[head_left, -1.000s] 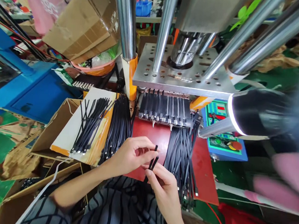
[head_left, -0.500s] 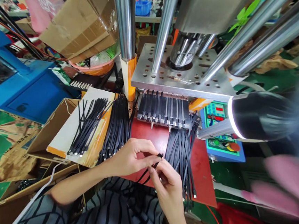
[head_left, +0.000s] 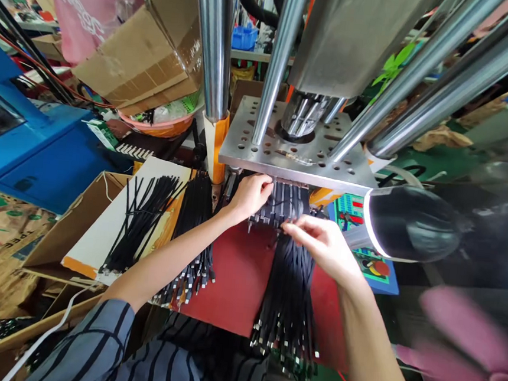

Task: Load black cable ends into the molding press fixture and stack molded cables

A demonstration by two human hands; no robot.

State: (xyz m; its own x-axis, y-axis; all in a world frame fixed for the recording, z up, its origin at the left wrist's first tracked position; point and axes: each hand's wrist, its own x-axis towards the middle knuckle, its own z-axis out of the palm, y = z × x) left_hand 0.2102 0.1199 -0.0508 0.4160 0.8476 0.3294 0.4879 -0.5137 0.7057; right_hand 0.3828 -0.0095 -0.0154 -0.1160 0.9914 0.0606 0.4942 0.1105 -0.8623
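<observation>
My left hand (head_left: 252,195) is at the back left of the metal mould (head_left: 286,202), under the press plate, its fingers pinched; what lies between them is hidden. At the mould's front right edge, my right hand (head_left: 316,237) has thumb and finger closed on the end of a black cable (head_left: 283,225). Black strips lie side by side across the mould. A thick bundle of black cables (head_left: 291,300) with metal plugs hangs over the red table (head_left: 237,278) in front. Another bundle (head_left: 194,233) lies to the left of it.
The press plate (head_left: 300,169) with steel columns stands above the mould. A round lamp (head_left: 411,222) is beside it, over a control panel (head_left: 374,266). At left, a tied cable bundle (head_left: 142,222) rests on a white board (head_left: 94,236). A pink fan (head_left: 468,334) spins at right.
Both hands have moved from near my body forward to the mould, and apart from each other. The cable piece they held together is now at the mould. The view has shifted slightly.
</observation>
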